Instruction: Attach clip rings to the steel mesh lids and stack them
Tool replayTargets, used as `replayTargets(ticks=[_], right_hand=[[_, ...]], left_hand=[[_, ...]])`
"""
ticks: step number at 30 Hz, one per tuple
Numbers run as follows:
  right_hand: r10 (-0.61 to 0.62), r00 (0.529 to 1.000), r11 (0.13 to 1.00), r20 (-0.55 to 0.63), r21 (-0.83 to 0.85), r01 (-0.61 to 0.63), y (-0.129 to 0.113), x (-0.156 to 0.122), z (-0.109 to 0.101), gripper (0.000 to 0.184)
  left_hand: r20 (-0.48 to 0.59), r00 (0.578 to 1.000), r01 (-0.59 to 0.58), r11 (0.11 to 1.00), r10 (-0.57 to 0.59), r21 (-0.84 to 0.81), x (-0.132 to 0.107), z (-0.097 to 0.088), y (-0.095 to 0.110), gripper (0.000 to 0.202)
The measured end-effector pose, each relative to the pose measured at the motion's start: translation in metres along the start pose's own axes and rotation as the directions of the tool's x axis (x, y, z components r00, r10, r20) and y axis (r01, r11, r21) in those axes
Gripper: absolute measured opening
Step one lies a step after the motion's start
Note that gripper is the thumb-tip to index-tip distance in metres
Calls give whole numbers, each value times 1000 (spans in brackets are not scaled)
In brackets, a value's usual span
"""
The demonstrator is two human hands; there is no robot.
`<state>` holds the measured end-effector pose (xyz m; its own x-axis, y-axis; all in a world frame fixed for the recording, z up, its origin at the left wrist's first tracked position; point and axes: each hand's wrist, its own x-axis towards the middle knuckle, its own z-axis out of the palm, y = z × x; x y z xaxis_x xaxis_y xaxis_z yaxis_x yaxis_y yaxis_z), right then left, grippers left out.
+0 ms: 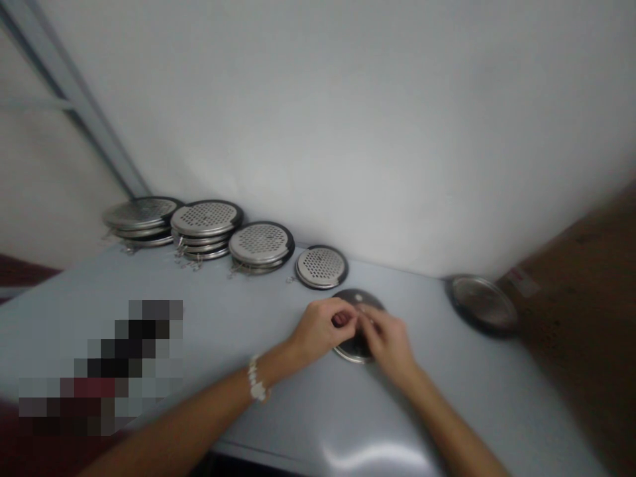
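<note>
Fingertips of my left hand [322, 328] and right hand [390, 341] meet in a closed grip above the disc [354, 352]; what they pinch I cannot tell. Off-centre pressure could skate it across the worktop [447, 397].

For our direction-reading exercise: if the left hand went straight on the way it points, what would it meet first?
Probably the right hand: the left hand points rightward toward it, both close together over a round metal disc. Blur hides whether they touch.

grey tbl [238, 311] | perf. disc stacks [261, 244] | plain disc [354, 298] | dish, prob. metal [484, 303]
</note>
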<state>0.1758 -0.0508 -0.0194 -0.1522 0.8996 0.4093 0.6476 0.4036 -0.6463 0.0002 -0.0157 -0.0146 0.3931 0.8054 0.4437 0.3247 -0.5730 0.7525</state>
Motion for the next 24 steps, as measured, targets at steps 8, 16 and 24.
replayTargets(ticks=[8,16,24], right_hand=[[23,997,998,73,54,-27,-4,-1,-1,43],[9,997,992,81,127,-19,-4,-3,1,49],[172,985,971,29,164,-175,-4,3,-2,19]], left_hand=[[27,992,-125,968,123,216,1,-4,-9,7],[137,968,-247,895,210,371,-3,3,-14,7],[189,968,-225,896,162,383,-3,0,-14,6]])
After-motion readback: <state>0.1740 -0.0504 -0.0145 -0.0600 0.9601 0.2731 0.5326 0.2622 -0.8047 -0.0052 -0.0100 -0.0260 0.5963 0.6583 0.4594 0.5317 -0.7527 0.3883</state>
